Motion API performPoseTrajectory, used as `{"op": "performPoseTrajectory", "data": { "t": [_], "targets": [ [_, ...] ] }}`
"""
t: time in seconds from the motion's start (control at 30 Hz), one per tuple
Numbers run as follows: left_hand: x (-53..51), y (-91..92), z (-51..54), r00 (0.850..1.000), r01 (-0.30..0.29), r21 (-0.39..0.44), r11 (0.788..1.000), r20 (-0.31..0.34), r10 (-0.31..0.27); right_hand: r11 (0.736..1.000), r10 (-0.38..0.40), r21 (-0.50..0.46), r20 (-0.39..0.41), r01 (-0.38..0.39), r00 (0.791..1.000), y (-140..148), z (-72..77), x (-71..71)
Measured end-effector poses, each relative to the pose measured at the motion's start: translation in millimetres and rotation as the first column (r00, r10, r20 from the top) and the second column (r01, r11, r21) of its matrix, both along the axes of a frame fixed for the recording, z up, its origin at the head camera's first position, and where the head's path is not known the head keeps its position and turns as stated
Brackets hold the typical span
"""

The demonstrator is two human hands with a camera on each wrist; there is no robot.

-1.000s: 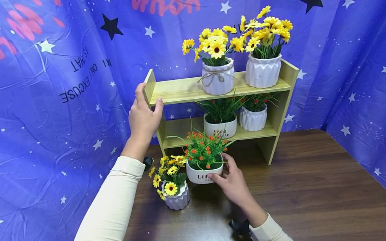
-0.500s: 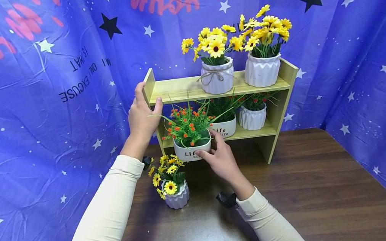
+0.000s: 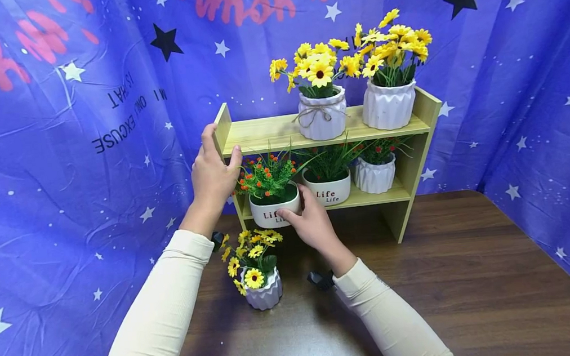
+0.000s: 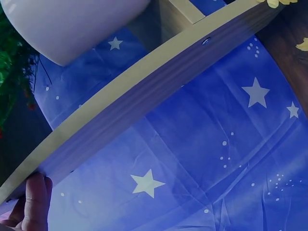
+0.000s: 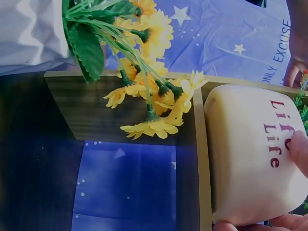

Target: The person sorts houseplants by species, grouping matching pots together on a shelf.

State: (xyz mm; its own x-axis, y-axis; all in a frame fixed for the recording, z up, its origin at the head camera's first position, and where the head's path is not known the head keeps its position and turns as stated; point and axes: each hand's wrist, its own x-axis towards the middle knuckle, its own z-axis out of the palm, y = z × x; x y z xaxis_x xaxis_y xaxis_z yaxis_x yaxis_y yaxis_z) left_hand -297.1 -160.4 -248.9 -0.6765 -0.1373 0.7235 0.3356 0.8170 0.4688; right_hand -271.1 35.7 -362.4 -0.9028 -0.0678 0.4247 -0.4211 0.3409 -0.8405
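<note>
In the head view my right hand [image 3: 314, 224] grips the right side of a white oval pot [image 3: 274, 212] marked "Life", planted with green grass and small orange-red flowers [image 3: 267, 179]. The pot is at the left part of the wooden shelf's lower board [image 3: 368, 198], overlapping its front edge. The right wrist view shows the thumb [image 5: 300, 150] on the lettered face and fingers under the pot. My left hand [image 3: 213, 176] holds the shelf's left side panel [image 3: 222, 128] near the top. Its fingers also show against that panel in the left wrist view.
A ribbed white pot of yellow flowers [image 3: 264, 290] stands on the table before the shelf's left end. Another "Life" pot [image 3: 328, 191] and a ribbed pot [image 3: 375, 174] share the lower board. Two yellow-flower pots, one twine-tied [image 3: 322, 115], one plain [image 3: 389, 105], stand on top.
My right hand has raised the oval pot and carried it left and toward the shelf, from over the table to the lower board. The left hand has stayed on the side panel.
</note>
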Motion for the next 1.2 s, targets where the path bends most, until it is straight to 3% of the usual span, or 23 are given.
{"op": "performPoseTrajectory", "data": {
  "t": [0.3,0.6,0.87,1.07,1.2],
  "targets": [
    [-0.1,-1.5,0.3,0.999,0.03,-0.006,1.0,-0.044,-0.03,0.995,-0.055,0.09,0.043,0.051,0.998,-5.8,9.0,-12.0],
    [-0.2,-1.5,-0.2,0.999,0.036,-0.003,0.999,-0.039,-0.037,0.996,-0.053,0.075,0.057,0.048,0.997,-11.0,11.8,-23.7],
    [0.1,-1.3,-0.6,0.999,0.034,-0.005,0.999,-0.031,-0.034,0.993,-0.082,0.085,0.021,0.079,0.996,-15.1,10.1,-35.1],
    [0.6,-1.3,-0.1,0.999,0.034,-0.008,0.999,-0.027,-0.034,0.993,-0.094,0.068,-0.006,0.095,0.996,-13.6,4.5,-29.9],
    [1.2,-1.9,0.0,0.999,0.032,-0.009,0.999,-0.027,-0.032,0.998,-0.065,-0.007,-0.007,0.065,0.998,-9.4,-1.8,-19.8]
  ]
}}
